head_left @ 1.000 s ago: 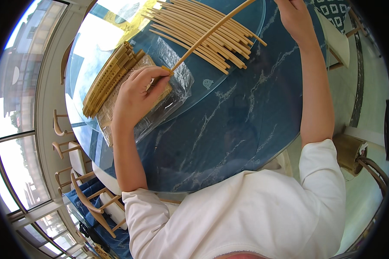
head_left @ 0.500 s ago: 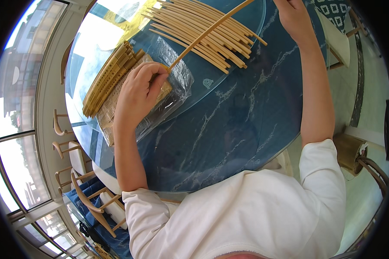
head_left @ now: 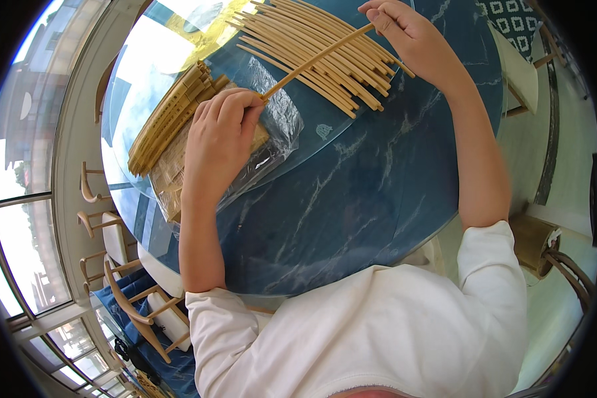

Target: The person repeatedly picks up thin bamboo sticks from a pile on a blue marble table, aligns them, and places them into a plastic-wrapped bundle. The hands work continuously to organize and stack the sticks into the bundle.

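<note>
Wooden chairs [head_left: 115, 239] stand on the left, with windows [head_left: 28, 255] farther left. On the right is a brown drum [head_left: 529, 247]; farther off, a white seat [head_left: 519, 76] near patterned cloth [head_left: 511, 28].

A slim, straight tan stick [head_left: 317, 62], held two-handed, slants away to the right.

dining area: round table [head_left: 338, 219], chairs [head_left: 168, 324]

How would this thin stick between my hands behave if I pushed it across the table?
The stick is probably fairly stiff, running nearly straight from left hand to right hand. Its slender shape suggests little weight. It may roll, as it looks rounded and the table looks smooth.
</note>
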